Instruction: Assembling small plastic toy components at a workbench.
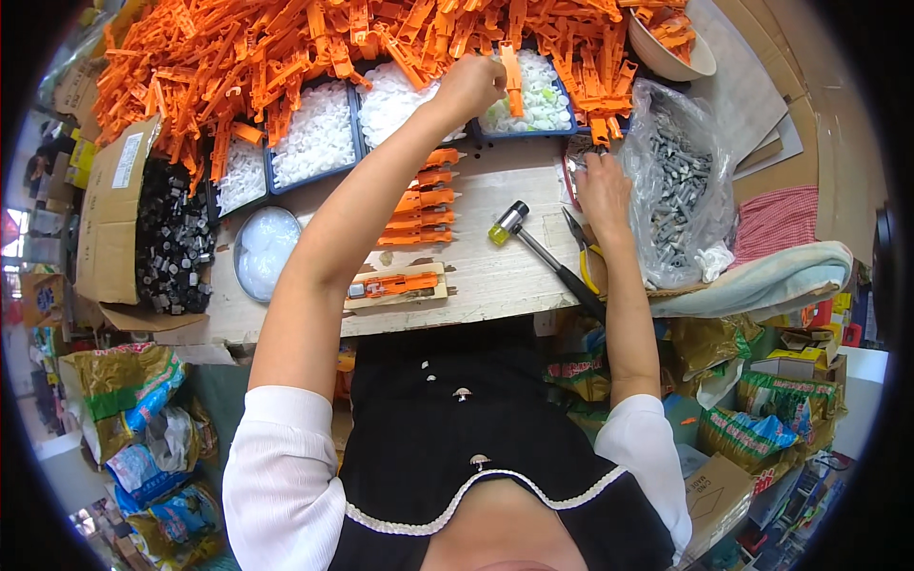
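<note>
My left hand point(469, 88) reaches to the far bins with its fingers curled together beside an orange plastic part point(514, 84). That part lies over a bin of small white and pale green pieces point(547, 109). The fingertips are partly hidden, so whether they grip the part is unclear. Farther right, my right hand point(604, 190) has its fingers drawn together at the board's far edge, just below hanging orange parts point(600, 105). What it pinches is too small to make out. Near my left forearm lie a row of orange parts point(424, 214) and a wooden fixture point(428, 287) bearing an orange assembly.
A hammer point(538, 249) and yellow-handled pliers point(587, 257) lie near my right forearm. Beyond them is a clear bag of grey metal pieces point(676, 181). A round dish point(267, 252) and a carton of black parts point(114, 214) stand left. Orange parts point(238, 57) heap up behind.
</note>
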Available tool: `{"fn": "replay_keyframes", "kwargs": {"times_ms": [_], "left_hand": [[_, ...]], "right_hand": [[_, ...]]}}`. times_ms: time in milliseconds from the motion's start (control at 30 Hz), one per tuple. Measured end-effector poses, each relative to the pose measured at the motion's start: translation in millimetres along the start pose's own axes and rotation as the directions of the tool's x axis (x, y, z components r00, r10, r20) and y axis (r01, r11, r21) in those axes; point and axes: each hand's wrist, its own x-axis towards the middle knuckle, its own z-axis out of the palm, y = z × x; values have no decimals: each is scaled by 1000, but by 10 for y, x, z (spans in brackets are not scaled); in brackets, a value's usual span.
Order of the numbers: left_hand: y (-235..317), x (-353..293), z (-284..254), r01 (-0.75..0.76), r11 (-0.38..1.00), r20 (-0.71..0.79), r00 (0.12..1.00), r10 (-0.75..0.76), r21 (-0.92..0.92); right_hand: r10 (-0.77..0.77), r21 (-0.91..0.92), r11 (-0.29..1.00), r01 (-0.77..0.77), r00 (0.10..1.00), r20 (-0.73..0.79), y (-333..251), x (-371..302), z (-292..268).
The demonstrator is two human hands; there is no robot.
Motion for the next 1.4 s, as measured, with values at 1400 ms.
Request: {"fn": "replay_keyframes", "kwargs": {"times_ms": [1400], "left_hand": [[683,-2825,-490,226,-195,294,826,-480,-954]], "right_hand": [[-469,898,101,-428,775,422,-1741,-763,-602]]}}
